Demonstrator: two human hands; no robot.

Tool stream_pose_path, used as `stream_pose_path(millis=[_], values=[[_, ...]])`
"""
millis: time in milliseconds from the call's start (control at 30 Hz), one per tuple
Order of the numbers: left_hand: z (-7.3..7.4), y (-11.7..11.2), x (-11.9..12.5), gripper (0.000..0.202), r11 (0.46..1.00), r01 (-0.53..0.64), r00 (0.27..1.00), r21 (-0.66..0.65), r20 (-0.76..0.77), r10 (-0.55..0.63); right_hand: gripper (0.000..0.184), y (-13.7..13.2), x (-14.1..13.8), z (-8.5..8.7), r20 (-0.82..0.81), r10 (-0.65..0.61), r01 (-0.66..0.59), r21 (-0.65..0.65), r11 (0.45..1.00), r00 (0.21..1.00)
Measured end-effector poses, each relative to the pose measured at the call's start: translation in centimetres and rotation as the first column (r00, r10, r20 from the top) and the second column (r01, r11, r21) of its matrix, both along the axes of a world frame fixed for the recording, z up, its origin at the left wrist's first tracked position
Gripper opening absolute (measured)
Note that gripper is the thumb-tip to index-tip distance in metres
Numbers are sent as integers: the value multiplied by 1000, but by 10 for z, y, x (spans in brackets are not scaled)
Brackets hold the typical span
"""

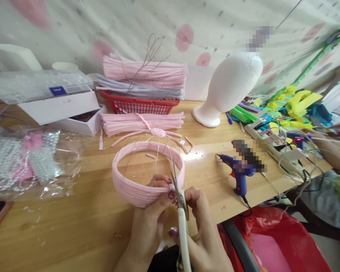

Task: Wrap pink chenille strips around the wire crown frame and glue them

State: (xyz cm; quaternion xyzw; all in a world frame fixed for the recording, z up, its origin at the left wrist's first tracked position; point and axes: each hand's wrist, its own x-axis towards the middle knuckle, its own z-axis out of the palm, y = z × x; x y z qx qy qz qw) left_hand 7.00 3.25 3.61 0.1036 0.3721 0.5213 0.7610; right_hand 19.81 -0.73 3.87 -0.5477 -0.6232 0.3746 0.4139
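My left hand (153,215) pinches the near right rim of a pink ring (138,193), built up from rows of fuzzy pipe cleaners. Thin wires arch from the ring to a small pink oval pad (158,132) above its far side. In my right hand (205,230) is a pair of scissors (183,223) with pale handles, blades pointing up and away beside the ring's right edge. Blades and left fingertips are close together; whether the blades touch the ring I cannot tell. A short pink offcut (150,155) lies inside the ring.
Bundled pink pipe cleaners (143,124) lie before a red basket (141,105) holding more. A white foam head (229,85) stands behind a blue glue gun (239,173). Bagged beads (36,162) lie left; a red-lined bin (280,241) and a co-worker's arm (325,147) are right.
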Motion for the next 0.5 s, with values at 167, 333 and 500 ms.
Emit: stream_pose_path(millis=[167,333,500], values=[[1,2,3,28,993,-107,992,49,-55,110,17,-2,-5,-6,13,-79,79,8,997,997],[-5,3,4,26,977,-163,980,135,-89,176,25,1,1,-20,-65,-300,302,27,953,952],[-9,4,1,23,959,-253,961,127,-80,264,41,18,29,-18,32,-493,489,78,869,870]])
